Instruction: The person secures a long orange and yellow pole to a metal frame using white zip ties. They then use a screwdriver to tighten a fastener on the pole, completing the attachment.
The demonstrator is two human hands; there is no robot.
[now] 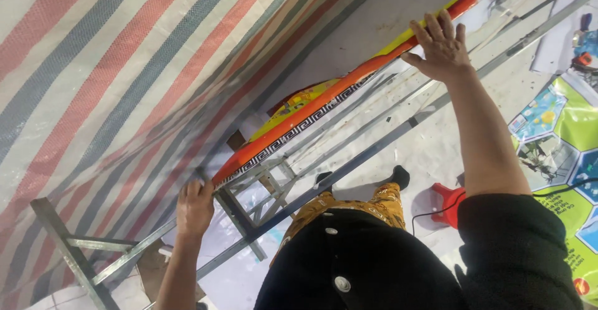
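- A long printed banner (349,89), orange along its edge with a black-and-white key pattern and yellow beyond, runs on a slant from the lower left to the upper right, stretched over a grey metal frame (349,160) of thin square bars.
- No containers show anywhere in view.
- A big striped tarpaulin (106,79) in red, grey and off-white fills the left half and lies right against the banner's far edge.
- More frame bars stick out at the lower left, under the tarpaulin's edge.
- On the pale floor to the right lies a second printed sheet (560,148) with green and blue hexagons, and a red plastic stool (445,205) stands near it with a thin black cable (430,213) trailing past.
- The person's patterned yellow trousers and black top block the lower middle of the frame.
- The left hand (194,207) is curled around the lower corner of the banner and frame, fingers closed on the edge.
- The right hand (441,45) is spread flat, fingers apart, pressing on the banner's upper edge where it meets the bars; it grips nothing.
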